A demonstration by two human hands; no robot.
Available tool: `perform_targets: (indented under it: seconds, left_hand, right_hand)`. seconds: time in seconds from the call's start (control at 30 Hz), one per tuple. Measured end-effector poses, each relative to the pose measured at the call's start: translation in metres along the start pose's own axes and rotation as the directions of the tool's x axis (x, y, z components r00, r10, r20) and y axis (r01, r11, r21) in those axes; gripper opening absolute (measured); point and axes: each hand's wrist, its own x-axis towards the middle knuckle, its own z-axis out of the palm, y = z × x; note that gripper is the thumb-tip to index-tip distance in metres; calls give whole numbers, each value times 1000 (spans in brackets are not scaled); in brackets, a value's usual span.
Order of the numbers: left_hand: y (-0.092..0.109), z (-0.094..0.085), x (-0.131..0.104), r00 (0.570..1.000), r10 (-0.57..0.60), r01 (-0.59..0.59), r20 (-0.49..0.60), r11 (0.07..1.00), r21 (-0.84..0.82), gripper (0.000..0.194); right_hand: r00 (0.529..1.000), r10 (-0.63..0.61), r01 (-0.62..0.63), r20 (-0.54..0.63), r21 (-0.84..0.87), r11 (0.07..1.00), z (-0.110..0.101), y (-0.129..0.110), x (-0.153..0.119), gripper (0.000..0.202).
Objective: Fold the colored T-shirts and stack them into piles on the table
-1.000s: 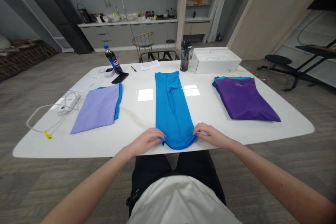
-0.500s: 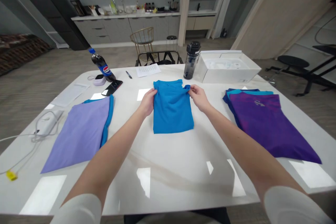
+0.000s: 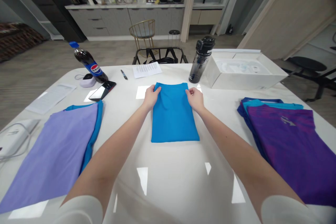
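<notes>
The step in hand appears to be squaring up a fold: a bright blue, smooth, stretchy-looking fabric garment [image 3: 174, 119], doubled into a neat rectangle, lies flat at the middle of the glossy white surface [image 3: 168, 185], directly ahead of the person. The hands are apart, one at each far corner. The left hand [image 3: 151, 97] pinches the far left corner, thumb over the cloth; the right hand [image 3: 195, 98] touches the far right edge with curled fingers, and whether it truly grips cannot be told.

The next move probably calls for aligning the far edges, letting go and smoothing the layers, or else another fold.

The garment's long axis seems to run from the person towards the far side, nearly straight. Its far edge dips slightly between the corners; its near edge, straight and clean, reads as the fold and faces the person. Well apart on either side lie a folded lavender cloth [image 3: 57, 147] and a folded purple garment [image 3: 291, 154] with a pale logo.
</notes>
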Motion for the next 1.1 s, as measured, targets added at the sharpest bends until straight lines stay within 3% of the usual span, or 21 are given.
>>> perform_targets:
  seconds: [0.07,0.13,0.23,0.3,0.37,0.43,0.5,0.6,0.73,0.87,0.97,1.03,1.1]
  left_hand:
    - [7,4,14,995,98,-95,16,988,-118,27]
    - [10,7,29,994,106,-105,3,982,-155,28]
    - [6,10,40,993,47,-41,-111,998,51,25]
    - [1,13,35,978,147,-107,-149,963,249,34]
    - [-2,19,25,953,303,-273,-22,887,372,43]
    - [-5,29,16,918,354,-398,181,817,418,44]
    - [-10,38,11,913,273,-394,304,783,482,44]
    - [-18,46,10,946,121,-289,301,735,613,49]
    - [-22,43,9,954,86,-269,286,665,697,57]
    - [-17,40,-2,921,191,-383,339,597,705,48]
    - [-12,41,-20,873,223,-481,433,541,690,45]
    - [-10,43,-36,882,192,-462,431,533,709,46]
    - [-7,45,-56,912,153,-399,381,545,737,49]
  right_hand:
    - [994,-57,63,-91,63,996,-2,-4,11,34]
    - [989,-73,83,-127,71,994,-1,-5,23,35]
    - [999,15,-17,-29,-47,999,8,-5,36,30]
    - [999,54,-52,7,-177,983,16,-6,37,31]
    - [999,-38,37,0,-257,966,24,-12,33,38]
    - [977,-208,215,54,-263,940,33,-22,26,44]
    - [938,-292,332,185,-244,911,43,-31,20,48]
    - [909,-222,338,354,-310,889,58,-36,13,53]
    - [930,-74,230,361,-412,882,66,-32,11,58]
    - [944,-17,164,330,-423,891,60,-28,6,65]
    - [938,-81,223,336,-411,884,53,-26,-5,62]
    - [907,-192,339,375,-380,860,47,-25,-14,57]
    - [844,-292,460,449,-329,825,42,-24,-25,57]
